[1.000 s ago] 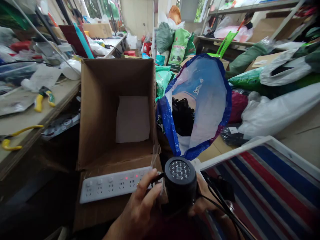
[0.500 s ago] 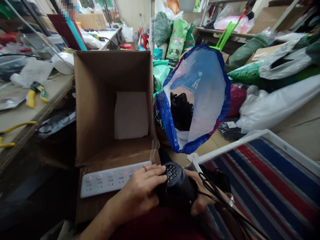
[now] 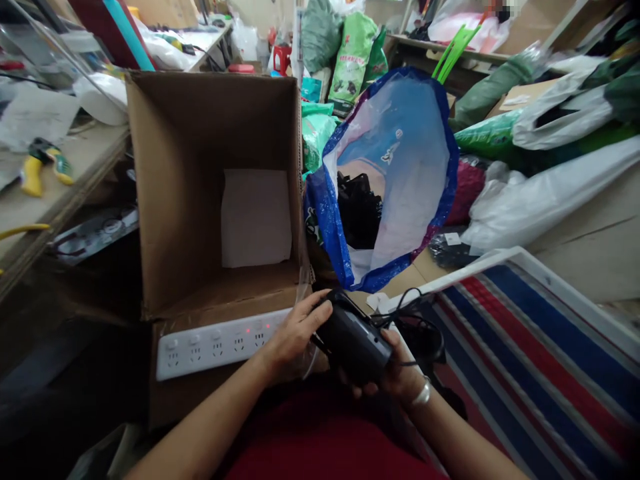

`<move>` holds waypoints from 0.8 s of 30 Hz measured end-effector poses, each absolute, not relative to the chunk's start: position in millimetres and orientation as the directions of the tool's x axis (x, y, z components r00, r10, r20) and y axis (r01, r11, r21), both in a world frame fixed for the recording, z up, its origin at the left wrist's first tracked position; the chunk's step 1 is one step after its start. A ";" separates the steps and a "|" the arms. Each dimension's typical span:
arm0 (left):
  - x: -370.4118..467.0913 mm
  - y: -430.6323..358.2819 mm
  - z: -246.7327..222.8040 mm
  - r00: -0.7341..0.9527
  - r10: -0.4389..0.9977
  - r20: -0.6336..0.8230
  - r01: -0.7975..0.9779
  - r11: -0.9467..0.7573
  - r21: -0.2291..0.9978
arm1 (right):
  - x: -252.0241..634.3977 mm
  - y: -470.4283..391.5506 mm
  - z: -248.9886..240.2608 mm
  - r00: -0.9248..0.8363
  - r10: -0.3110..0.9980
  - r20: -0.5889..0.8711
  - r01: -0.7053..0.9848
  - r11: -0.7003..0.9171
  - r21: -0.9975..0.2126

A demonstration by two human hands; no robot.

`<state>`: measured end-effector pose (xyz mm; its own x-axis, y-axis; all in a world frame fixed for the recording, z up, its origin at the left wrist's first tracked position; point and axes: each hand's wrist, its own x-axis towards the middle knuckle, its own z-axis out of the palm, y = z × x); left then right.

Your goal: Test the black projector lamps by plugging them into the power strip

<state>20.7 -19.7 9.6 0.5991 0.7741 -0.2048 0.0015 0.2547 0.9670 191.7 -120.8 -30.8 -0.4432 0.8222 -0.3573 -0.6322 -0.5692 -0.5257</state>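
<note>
A black cylindrical device (image 3: 357, 340) with thin black cables (image 3: 427, 320) is held in front of my body, tilted down to the right. My left hand (image 3: 300, 327) grips its upper left end, thumb and fingers on the casing. Around its lower right end wrap the fingers of my right hand (image 3: 395, 373), some of them hidden underneath. Just left of my left hand, a white power strip (image 3: 207, 347) lies on cardboard, with small red lights glowing. An open cardboard box (image 3: 175, 200) stands beyond it, a pale sheet (image 3: 256, 217) at its bottom.
Right of the box stands an open blue-rimmed bag (image 3: 335, 233) holding black items (image 3: 360, 207). A striped panel in a white frame (image 3: 520, 253) leans at the right. On the left workbench (image 3: 90, 160) lie yellow-handled pliers (image 3: 33, 175). Filled sacks (image 3: 353, 60) stand behind.
The device has turned in my hands, so its dotted round end no longer faces up and its side shows. The cables now loop beyond my right hand. My view has shifted slightly.
</note>
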 end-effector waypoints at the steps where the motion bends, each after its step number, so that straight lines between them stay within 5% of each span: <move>1: 22.7 -20.4 5.8 0.566 0.794 -0.222 -0.024 0.286 0.958 | 190.7 -120.2 -31.7 -0.448 0.812 -0.375 -0.642 -0.583 -0.498; 8: 29.4 -20.5 -12.4 0.431 0.818 -0.380 -0.039 0.438 0.898 | 187.2 -117.2 -43.1 -0.478 0.706 -0.523 -0.684 -0.673 -0.283; 16: 27.8 -18.8 -14.3 0.273 0.803 -0.529 -0.027 0.556 0.831 | 198.4 -122.0 -24.3 -0.233 0.828 -0.511 -0.802 -0.461 -0.381; 24: 29.4 -19.7 -14.4 0.182 0.927 -0.329 0.034 0.328 0.944 | 193.8 -133.3 -13.3 -0.122 0.881 -0.458 -0.764 -0.378 -0.523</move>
<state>29.4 -19.7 -14.4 0.1820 0.9267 -0.3287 0.0341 0.3281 0.9440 193.8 -133.3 -13.3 -0.1221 0.8808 -0.4575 -0.7641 -0.3776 -0.5231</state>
